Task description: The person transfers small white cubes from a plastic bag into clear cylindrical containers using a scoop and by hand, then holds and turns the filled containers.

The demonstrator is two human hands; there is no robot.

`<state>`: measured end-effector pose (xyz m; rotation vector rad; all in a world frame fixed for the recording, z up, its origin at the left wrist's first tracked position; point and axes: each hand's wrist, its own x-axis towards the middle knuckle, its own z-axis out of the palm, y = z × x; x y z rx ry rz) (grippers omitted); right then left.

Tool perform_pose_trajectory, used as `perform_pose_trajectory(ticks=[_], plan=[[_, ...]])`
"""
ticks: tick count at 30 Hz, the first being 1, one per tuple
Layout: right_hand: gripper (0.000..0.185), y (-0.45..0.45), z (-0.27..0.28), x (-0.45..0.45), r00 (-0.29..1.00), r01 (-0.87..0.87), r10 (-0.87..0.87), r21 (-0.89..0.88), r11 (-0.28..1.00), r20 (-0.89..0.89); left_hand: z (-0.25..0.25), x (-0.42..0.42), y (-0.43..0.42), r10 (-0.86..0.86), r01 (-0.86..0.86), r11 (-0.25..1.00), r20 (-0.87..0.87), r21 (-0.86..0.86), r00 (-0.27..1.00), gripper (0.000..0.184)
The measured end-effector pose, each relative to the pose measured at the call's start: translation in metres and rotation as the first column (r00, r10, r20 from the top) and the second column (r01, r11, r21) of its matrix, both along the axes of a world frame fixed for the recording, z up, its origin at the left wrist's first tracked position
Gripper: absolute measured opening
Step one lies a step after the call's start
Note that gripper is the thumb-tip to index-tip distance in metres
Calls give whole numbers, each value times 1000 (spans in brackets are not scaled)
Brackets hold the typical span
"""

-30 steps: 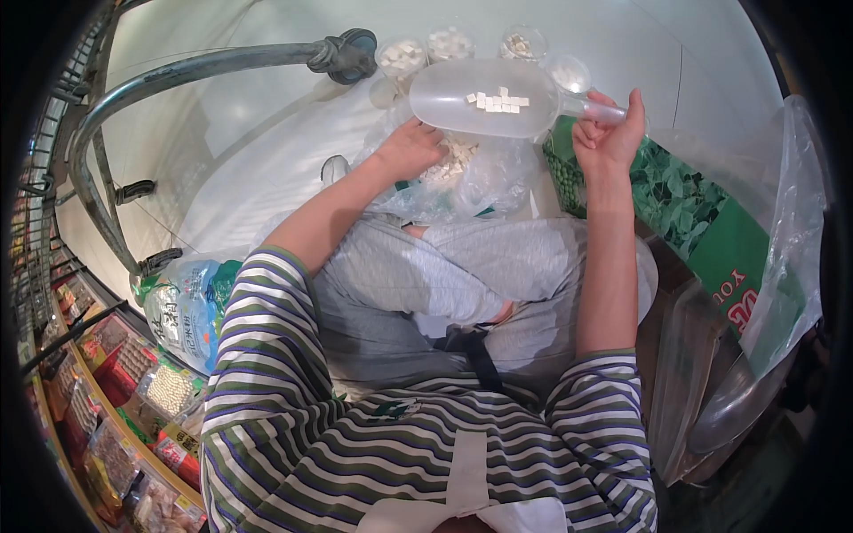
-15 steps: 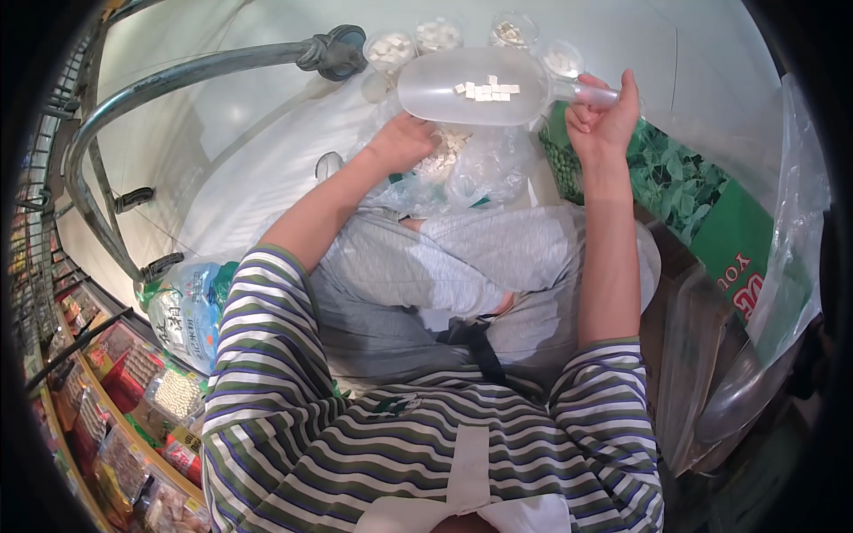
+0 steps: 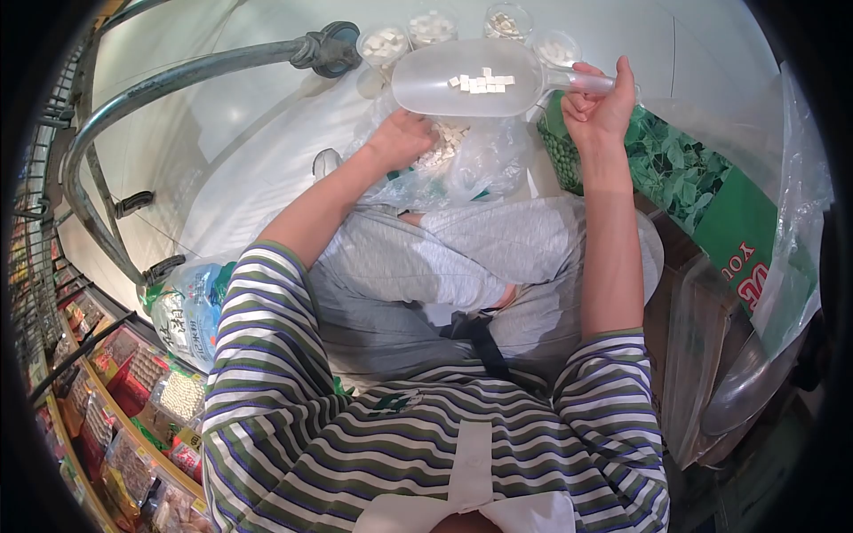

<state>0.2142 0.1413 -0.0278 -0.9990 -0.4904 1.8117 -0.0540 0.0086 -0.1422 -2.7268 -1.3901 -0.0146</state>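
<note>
My right hand (image 3: 604, 108) is closed around the handle of a translucent plastic scoop (image 3: 418, 86). The scoop lies level, and several small white cubes (image 3: 481, 84) are grouped in its bowl. Just below the scoop, my left hand (image 3: 402, 139) has its fingers curled together at a heap of white pieces (image 3: 451, 140) in an open clear plastic bag (image 3: 489, 164). What its fingertips hold, if anything, is hidden. Beyond the scoop stand clear tubs of white pieces: one at the left (image 3: 385, 44), one beside it (image 3: 433, 28), and others farther right (image 3: 508, 23).
A metal cart frame (image 3: 191, 67) with a caster (image 3: 338, 49) arches over the floor at left. Shelves of packaged goods (image 3: 133, 417) line the lower left, near wrapped water bottles (image 3: 187, 311). On the right lie a green printed box (image 3: 711, 209) and clear plastic sheeting (image 3: 800, 204).
The whole view has shifted slightly, with the scoop and tubs a little higher in it. My left fingers stay at the pieces in the bag; my right hand keeps hold of the scoop.
</note>
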Motion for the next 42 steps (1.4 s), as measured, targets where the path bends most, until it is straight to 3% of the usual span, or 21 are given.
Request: perform_pose_trajectory(ticks=[7, 9, 10, 12, 16, 18, 21, 22, 24, 25, 27, 29, 31, 32, 34, 35, 37, 41, 42], plan=[[65, 0, 0, 0, 1000, 0, 0, 4, 1000, -2, 4, -4, 3, 73, -68, 994, 59, -91, 996, 14], [66, -1, 2, 0, 1000, 5, -5, -1, 1000, -2, 18, -7, 9, 93, -81, 995, 243, -57, 966, 16], [66, -1, 2, 0, 1000, 7, -7, -2, 1000, -2, 25, -8, 10, 91, -79, 995, 244, -58, 966, 16], [66, 0, 3, 1, 1000, 4, -4, 12, 1000, -7, 40, -8, 11, 280, -175, 936, 340, -307, 898, 19], [67, 1, 6, 1, 999, 24, -24, 5, 1000, 22, 76, -9, 8, 406, -228, 870, 372, -437, 835, 23], [66, -1, 12, 0, 997, 74, -74, -37, 997, 6, 92, -27, 3, 519, -210, 757, 373, -619, 769, 26], [66, 0, 11, 2, 996, 91, -90, -27, 996, 26, 116, -61, -4, 640, -302, 694, 367, -654, 675, 26], [66, 0, 11, 1, 995, 100, -99, -26, 995, 23, 124, -65, -4, 633, -298, 697, 365, -652, 683, 26], [66, 0, 11, -2, 995, 69, -68, -14, 998, 67, 137, -69, -3, 707, -364, 704, 547, -610, 449, 27], [66, 0, 8, -2, 995, 73, -72, -12, 997, 64, 140, -66, -1, 704, -363, 706, 547, -608, 454, 27], [67, 0, -2, -6, 999, -2, 2, -7, 1000, 33, 141, -49, 4, 563, -304, 827, 706, -473, 430, 26], [67, -5, -5, -10, 999, -30, 31, -18, 999, 36, 140, -26, 7, 500, -299, 866, 720, -402, 481, 26], [68, -9, -5, -14, 997, -62, 64, -30, 998, 43, 135, -11, 8, 314, -283, 948, 590, -148, 744, 24], [68, -10, -4, -16, 997, -58, 60, -36, 998, 51, 133, -6, 9, 320, -292, 945, 593, -147, 739, 24], [68, -11, -2, -19, 996, -62, 65, -42, 997, 60, 132, -2, 9, 227, -309, 949, 548, 62, 806, 22], [66, -11, -1, -18, 997, -50, 53, -52, 997, 51, 134, -4, 8, 230, -314, 947, 549, 63, 804, 22], [64, -9, -1, -16, 999, -32, 35, -65, 997, 39, 141, -9, 7, 279, -398, 918, 695, 10, 662, 17], [68, -4, -3, -9, 999, 4, -5, -38, 999, -32, 153, -9, -4, 302, -409, 911, 754, -49, 583, 10], [68, -3, -2, -8, 999, 20, -21, -31, 999, -49, 157, -5, -9, 272, -268, 954, 752, -132, 600, 8]])
